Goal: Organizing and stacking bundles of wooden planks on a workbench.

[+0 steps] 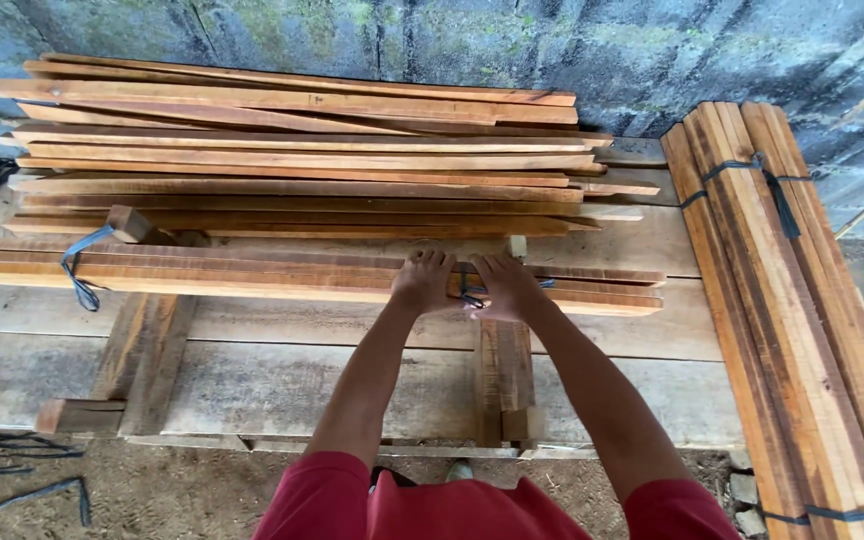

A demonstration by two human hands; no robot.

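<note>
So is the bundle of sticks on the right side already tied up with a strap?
Yes, the bundle of sticks on the right has a dark strap wrapped around it near the top end.

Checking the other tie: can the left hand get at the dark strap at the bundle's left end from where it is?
Probably not without shifting: the left hand rests mid-bundle, and the dark strap sits far along the slat bundle. Nothing blocks it.

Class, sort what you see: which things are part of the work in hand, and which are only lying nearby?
In hand: left hand, right hand, dark blue strap, front bundle of long wooden slats.

Lying about: loose slat stack, tied slat bundle on the right, grey block wall.
</note>
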